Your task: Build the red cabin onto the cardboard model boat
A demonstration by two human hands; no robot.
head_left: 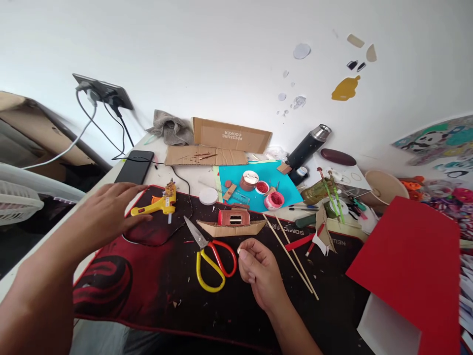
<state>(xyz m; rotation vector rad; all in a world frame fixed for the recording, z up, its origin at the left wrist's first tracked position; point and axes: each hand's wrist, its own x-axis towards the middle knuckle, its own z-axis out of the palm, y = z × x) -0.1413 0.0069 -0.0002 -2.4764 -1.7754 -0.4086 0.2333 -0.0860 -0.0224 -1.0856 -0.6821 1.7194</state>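
Observation:
My left hand [109, 209] is at the yellow hot glue gun [166, 201]. Its fingers and thumb are spread on either side of the handle, and I cannot tell whether they touch it. My right hand [260, 271] is closed in a pinch on a small pale piece [239, 250], mostly hidden by the fingertips. Between the hands lie scissors [210, 256] with one yellow and one red handle, blades part open. Just beyond them sits a cardboard boat [232, 224] with a red-brown cabin. Two thin wooden sticks [295, 256] lie right of my right hand.
Paint jars [274, 199] stand on a blue sheet [286, 172]. Cardboard pieces [231, 135], a black flask [309, 145] and a phone [135, 166] are at the back. Red card [410, 261] lies at right. The glue gun's cord [155, 243] curls over the dark mat [148, 291].

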